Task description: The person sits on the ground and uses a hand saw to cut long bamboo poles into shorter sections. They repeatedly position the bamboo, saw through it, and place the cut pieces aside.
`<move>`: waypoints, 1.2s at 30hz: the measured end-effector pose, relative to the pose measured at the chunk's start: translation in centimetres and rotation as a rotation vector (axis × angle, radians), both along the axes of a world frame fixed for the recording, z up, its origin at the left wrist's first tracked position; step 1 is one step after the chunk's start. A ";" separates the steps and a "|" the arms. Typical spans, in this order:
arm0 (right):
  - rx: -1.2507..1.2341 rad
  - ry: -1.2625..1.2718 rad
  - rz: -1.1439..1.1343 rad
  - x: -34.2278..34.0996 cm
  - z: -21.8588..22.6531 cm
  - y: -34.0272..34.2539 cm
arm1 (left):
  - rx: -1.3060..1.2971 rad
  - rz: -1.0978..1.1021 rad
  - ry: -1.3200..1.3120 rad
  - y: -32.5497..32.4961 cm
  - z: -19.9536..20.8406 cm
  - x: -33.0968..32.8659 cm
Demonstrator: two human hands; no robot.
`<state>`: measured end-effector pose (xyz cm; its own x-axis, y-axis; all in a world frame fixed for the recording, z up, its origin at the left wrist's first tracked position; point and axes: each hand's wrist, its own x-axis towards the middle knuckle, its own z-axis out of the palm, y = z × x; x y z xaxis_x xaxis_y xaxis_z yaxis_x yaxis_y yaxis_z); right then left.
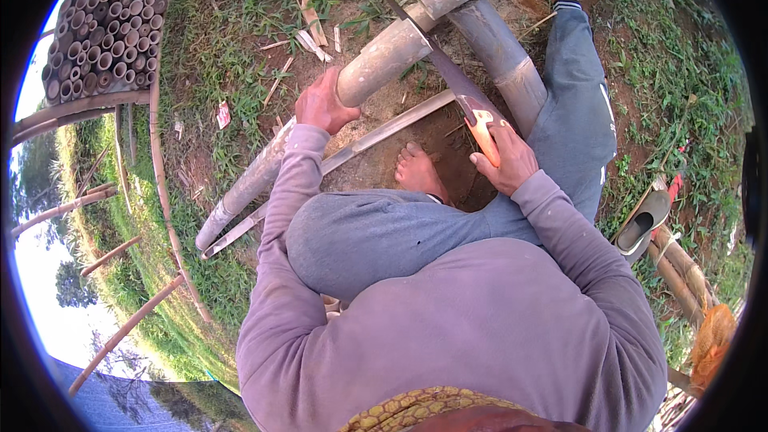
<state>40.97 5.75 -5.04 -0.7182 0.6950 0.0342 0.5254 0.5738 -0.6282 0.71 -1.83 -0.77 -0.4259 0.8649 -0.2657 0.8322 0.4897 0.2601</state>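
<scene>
A left hand [326, 104] grips a bamboo pole [384, 62] as the right hand [510, 158] clasps a handsaw [460, 82], blade crossing it; the cut appears unfinished, depth unclear.

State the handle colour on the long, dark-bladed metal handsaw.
Orange handle, shown best in the head view.

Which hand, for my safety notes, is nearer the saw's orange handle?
Right: the right hand grips the orange handle; the left hand holds the bamboo, left of the handle.
</scene>
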 end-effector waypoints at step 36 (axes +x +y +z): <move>-1.305 0.103 0.048 -18.8 0.3 4.5 | 2.072 2.058 -0.328 -34.4 -1.6 9.9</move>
<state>22.20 10.25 -4.70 -0.7772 0.2320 -0.5849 0.4385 -0.4671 -0.7678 10.61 -36.24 -2.33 -0.5124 -0.7407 -0.4345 0.1065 -0.5569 0.8237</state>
